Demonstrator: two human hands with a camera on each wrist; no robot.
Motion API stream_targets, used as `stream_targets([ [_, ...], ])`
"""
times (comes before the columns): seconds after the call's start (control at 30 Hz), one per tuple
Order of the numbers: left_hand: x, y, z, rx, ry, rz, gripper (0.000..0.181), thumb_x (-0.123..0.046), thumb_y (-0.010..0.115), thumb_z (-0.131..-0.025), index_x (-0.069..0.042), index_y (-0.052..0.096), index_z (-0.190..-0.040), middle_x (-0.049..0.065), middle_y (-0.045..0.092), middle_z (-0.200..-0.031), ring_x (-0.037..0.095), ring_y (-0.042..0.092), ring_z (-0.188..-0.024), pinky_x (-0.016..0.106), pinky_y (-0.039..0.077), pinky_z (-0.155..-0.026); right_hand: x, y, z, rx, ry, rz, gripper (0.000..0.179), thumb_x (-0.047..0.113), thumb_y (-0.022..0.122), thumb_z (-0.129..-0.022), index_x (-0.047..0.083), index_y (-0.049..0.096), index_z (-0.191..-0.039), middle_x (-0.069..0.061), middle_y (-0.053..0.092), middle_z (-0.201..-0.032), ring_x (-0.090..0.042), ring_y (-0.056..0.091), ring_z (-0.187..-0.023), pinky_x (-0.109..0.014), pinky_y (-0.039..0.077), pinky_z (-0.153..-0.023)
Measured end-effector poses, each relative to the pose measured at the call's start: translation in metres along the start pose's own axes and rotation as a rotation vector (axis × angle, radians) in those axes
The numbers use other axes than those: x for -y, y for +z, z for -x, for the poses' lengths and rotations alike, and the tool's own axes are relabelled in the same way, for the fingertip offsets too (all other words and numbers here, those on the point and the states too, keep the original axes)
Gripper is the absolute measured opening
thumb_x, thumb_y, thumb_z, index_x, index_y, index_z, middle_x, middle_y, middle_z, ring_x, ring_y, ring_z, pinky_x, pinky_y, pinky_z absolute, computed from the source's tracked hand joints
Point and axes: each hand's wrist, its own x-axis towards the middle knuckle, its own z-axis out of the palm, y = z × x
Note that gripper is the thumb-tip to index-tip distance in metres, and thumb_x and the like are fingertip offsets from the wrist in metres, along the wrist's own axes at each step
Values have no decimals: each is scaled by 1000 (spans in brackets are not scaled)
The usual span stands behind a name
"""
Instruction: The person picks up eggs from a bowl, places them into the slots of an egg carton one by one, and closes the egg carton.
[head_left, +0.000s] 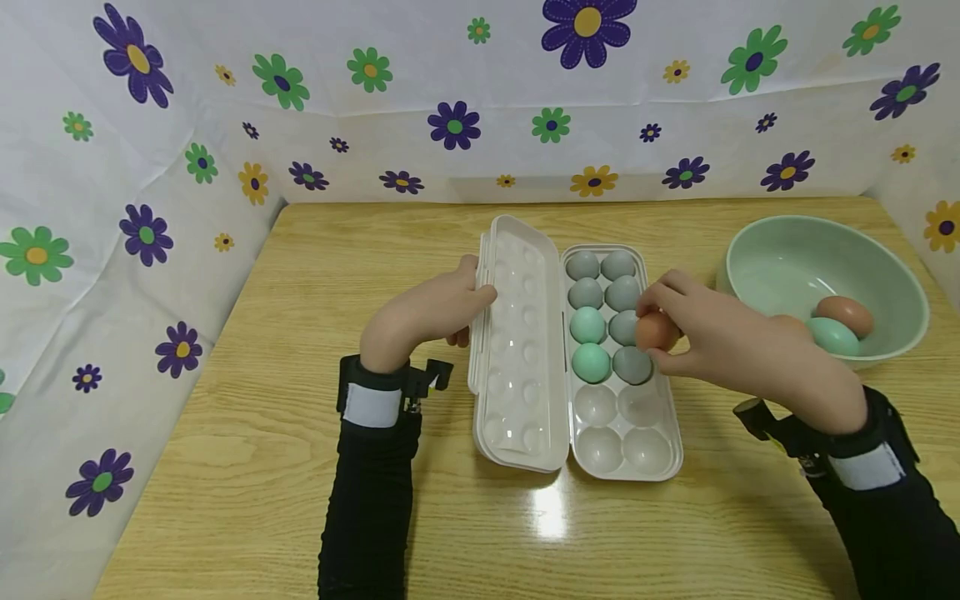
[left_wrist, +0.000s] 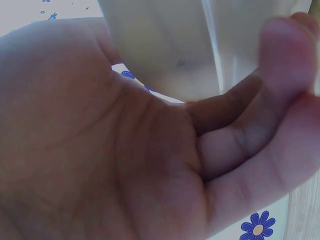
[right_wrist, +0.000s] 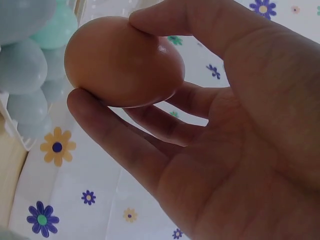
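Note:
My right hand [head_left: 738,333] pinches a brown egg [right_wrist: 122,60] between thumb and fingers, over the right edge of a white egg carton [head_left: 626,467]. Several grey eggs [head_left: 632,365] and two mint-green eggs [head_left: 591,362] sit in the carton's back and middle cups. At the front, the rounded hollows of the cups show. The carton's lid [head_left: 525,400] is folded up on the left side. My left hand [head_left: 435,308] holds the lid's outer edge, thumb on the rim and fingers behind. In the left wrist view, the hand [left_wrist: 125,135] bends round the pale plastic.
A light green bowl [head_left: 787,242] stands at the right, close behind my right hand. Inside it lie a brown egg [head_left: 845,315], a mint-green egg [head_left: 834,337] and part of another brown egg. A flowered cloth [head_left: 495,67] hangs behind the wooden table [head_left: 285,417].

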Motion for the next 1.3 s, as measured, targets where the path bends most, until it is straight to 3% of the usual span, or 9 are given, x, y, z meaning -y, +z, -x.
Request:
stream_targets([
  [0.23, -1, 0, 1, 0, -2, -4, 47, -27, 31, -97, 1, 24, -133, 13, 52, -72, 22, 50, -54, 30, 44, -54, 12, 21, -7, -26, -176, 26, 34, 12, 70, -76, 10, 57, -107, 1, 49, -97, -11, 49, -78, -24, 45, -66],
  [0.57, -2, 0, 1, 0, 0, -3, 46, -26, 31, -96, 2, 24, -131, 11, 51, -72, 22, 50, -55, 31, 45, -54, 26, 49, -13, 15, -289, 44, 30, 12, 71, -75, 13, 58, -102, 4, 48, -97, -7, 47, -78, -21, 44, -66],
  [0.8, -1, 0, 0, 0, 4, -2, 46, -26, 30, -97, 2, 24, -132, 12, 52, -72, 22, 50, -54, 28, 43, -51, 31, 61, -15, 57, -315, 59, 31, 11, 73, -73, 14, 58, -101, 3, 48, -95, -7, 47, -75, -20, 43, -64],
  [1.03, 0, 1, -1, 0, 7, 1, 46, -26, 30, -96, 2, 24, -132, 15, 53, -73, 22, 50, -54, 29, 44, -52, 33, 68, -17, -1, -365, 120, 23, 12, 75, -74, 16, 59, -89, 5, 50, -84, -9, 44, -72, -22, 40, -65],
  [1.3, 0, 1, -1, -5, 7, 1, 44, -27, 31, -96, 1, 26, -130, 12, 52, -72, 22, 51, -54, 28, 43, -51, 32, 68, -15, 6, -370, 104, 22, 11, 75, -75, 17, 58, -86, 6, 49, -82, -7, 44, -72, -21, 40, -64],
])
